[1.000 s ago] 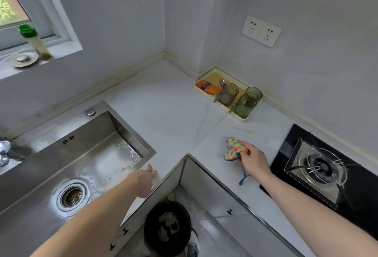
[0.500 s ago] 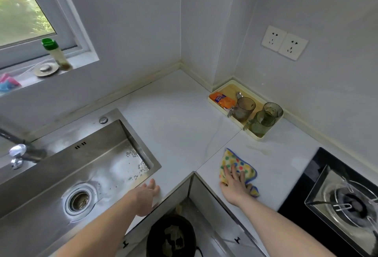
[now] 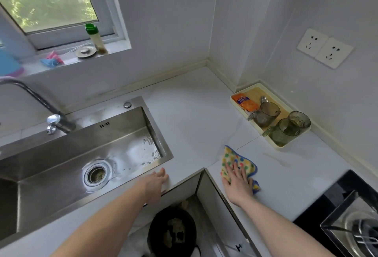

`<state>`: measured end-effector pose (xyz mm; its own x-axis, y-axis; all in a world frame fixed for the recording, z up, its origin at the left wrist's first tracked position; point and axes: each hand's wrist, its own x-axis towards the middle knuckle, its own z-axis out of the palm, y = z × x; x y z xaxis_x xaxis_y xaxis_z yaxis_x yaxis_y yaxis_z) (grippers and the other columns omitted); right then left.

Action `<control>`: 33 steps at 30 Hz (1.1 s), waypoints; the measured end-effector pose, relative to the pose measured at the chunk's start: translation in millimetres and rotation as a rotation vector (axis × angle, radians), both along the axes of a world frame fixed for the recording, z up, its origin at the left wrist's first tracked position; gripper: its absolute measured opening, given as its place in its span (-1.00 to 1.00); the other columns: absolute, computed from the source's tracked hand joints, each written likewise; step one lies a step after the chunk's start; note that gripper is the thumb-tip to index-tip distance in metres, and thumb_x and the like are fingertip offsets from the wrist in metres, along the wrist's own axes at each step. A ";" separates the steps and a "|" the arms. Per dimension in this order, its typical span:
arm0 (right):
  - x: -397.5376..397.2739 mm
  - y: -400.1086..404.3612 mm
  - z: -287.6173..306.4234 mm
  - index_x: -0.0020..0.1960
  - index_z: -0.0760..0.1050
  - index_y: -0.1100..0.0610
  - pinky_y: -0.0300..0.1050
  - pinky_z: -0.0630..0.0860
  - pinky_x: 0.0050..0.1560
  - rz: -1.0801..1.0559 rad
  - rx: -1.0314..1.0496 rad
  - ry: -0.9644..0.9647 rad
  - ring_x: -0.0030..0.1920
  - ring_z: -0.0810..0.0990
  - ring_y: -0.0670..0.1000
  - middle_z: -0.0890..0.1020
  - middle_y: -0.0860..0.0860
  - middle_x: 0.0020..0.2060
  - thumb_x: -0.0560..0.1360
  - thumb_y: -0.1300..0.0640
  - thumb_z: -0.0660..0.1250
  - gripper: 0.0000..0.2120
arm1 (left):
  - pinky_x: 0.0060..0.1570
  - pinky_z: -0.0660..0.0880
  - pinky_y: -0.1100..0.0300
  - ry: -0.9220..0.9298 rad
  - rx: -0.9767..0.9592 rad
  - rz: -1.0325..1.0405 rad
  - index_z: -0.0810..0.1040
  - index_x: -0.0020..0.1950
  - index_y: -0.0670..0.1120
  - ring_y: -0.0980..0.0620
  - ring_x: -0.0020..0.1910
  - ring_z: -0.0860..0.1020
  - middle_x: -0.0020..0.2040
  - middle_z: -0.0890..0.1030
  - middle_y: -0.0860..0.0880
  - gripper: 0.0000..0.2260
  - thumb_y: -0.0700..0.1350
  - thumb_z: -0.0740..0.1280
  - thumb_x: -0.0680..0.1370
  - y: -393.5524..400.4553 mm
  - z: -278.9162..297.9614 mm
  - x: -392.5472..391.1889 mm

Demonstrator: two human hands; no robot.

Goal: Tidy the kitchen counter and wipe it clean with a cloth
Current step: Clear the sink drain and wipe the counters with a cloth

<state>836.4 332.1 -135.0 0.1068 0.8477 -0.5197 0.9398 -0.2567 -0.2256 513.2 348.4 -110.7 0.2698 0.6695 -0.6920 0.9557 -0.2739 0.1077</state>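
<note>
Cloth (image 3: 237, 161), spotted yellow with blue edging, spread flat on white counter (image 3: 194, 117) beside the inner corner of the front edge. Right hand (image 3: 237, 183) laid palm-down on its near half, fingers straight and splayed, pressing, not gripping. Free part of cloth toward 12 o'clock from the fingertips, long axis running 11 to 5. Left hand (image 3: 156, 183) at 9 o'clock, relaxed, resting on counter edge by sink (image 3: 61, 150), holding nothing. Tray (image 3: 275, 144) of cups at 1 o'clock; unwiped surface probably at 11.
</note>
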 end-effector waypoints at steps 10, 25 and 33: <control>-57.2 49.2 -10.7 0.62 0.04 -0.07 0.26 0.05 0.52 0.242 0.093 0.118 0.61 -0.14 0.05 -0.04 -0.06 0.62 0.71 0.01 0.00 -0.51 | 0.40 0.32 0.14 -0.220 0.137 0.385 0.32 0.51 0.08 -0.02 0.51 0.29 0.58 0.23 0.11 -0.26 0.18 0.16 0.30 -101.9 20.5 -54.1; -308.8 -65.3 -8.3 0.62 -0.06 -0.08 0.12 -0.17 0.55 0.752 -0.059 0.464 0.58 -0.31 0.02 -0.18 -0.17 0.57 0.69 0.00 0.08 -0.44 | 0.45 0.29 0.15 -0.113 0.148 0.880 0.37 0.50 0.04 -0.01 0.54 0.24 0.59 0.22 0.05 -0.37 -0.19 0.29 0.42 -220.8 46.0 -176.1; -320.2 -75.4 -2.5 0.56 0.25 -0.05 0.00 0.14 0.55 0.410 0.092 0.637 0.59 0.02 -0.02 0.14 -0.11 0.57 0.60 0.11 0.28 -0.46 | 0.42 0.34 0.00 -0.152 0.195 0.714 0.27 0.53 0.02 -0.12 0.52 0.26 0.62 0.13 -0.01 -0.34 -0.16 0.36 0.43 -211.0 36.7 -196.6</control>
<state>516.2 256.7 -137.5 -0.5226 0.7977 -0.3010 0.6370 0.1307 -0.7597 316.6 137.3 -74.0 -0.1924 0.8242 -0.5326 0.8865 0.3787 0.2659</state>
